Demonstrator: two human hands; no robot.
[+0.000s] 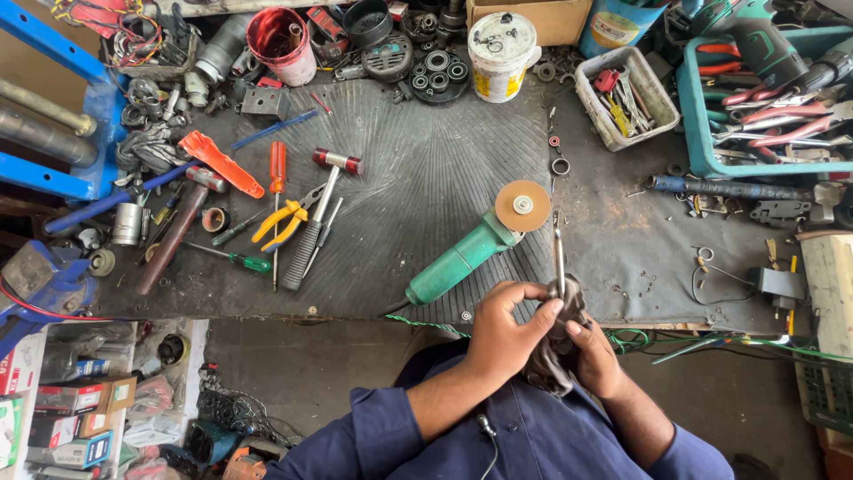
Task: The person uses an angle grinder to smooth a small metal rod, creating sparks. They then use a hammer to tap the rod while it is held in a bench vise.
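My left hand (502, 333) and my right hand (593, 356) meet at the front edge of the workbench (426, 169). Both grip a dark grey rag (553, 360) bunched between them. A thin metal rod-like tool (558, 258) sticks up out of the rag, away from me; my left fingertips pinch around its lower end. Just left of my hands lies a green angle grinder (471, 253) with a tan disc (522, 206), its body pointing toward my left hand. I wear dark blue sleeves.
Pliers with yellow handles (283, 222), screwdrivers, hammers (315, 218) and an orange tool lie at the left. A white bucket (502, 43), red can (280, 40), bearings, a clear box of bits (626, 98) and a teal tray of pliers (764, 111) line the back and right.
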